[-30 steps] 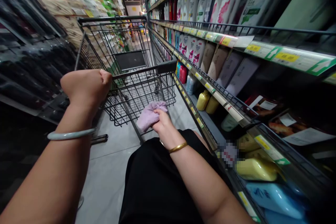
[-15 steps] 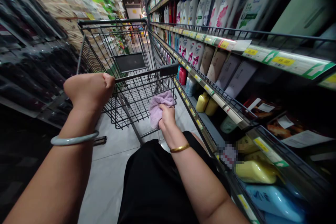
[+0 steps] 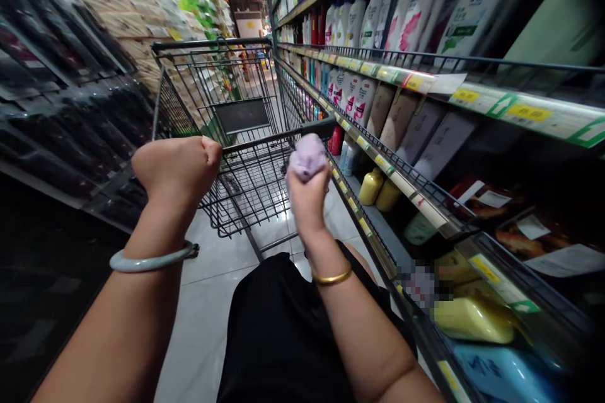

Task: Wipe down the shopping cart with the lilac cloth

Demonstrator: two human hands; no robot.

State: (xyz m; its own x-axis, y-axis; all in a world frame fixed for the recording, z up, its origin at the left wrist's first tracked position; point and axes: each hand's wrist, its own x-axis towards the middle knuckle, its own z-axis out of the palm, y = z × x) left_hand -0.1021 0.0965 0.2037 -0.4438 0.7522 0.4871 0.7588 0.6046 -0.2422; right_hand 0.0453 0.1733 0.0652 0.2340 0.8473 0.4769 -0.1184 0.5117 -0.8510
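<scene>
A dark wire shopping cart (image 3: 250,201) stands in front of me in the aisle. My left hand (image 3: 177,167) is closed around the left end of its handle bar (image 3: 258,140), with a pale bangle on that wrist. In my right hand (image 3: 309,198) is a bunched purple cloth (image 3: 308,156), held in closed fingers near the right end of the bar. A gold bracelet circles the right wrist. Whether the cloth touches the bar is hard to tell. Through the wires of the cart the pale floor shows.
Shelves (image 3: 378,157) of shampoo bottles (image 3: 416,12) run close along the cart's right side. Yellow bottles (image 3: 472,320) and a blue bottle (image 3: 505,368) lie low at right. Dark packaged goods (image 3: 51,132) hang on the left, with stacked tissue packs (image 3: 118,6) beyond.
My right hand has risen toward the handle bar, and the cloth is now bunched up rather than spread out. My left hand keeps its hold on the bar. The view has shifted slightly.
</scene>
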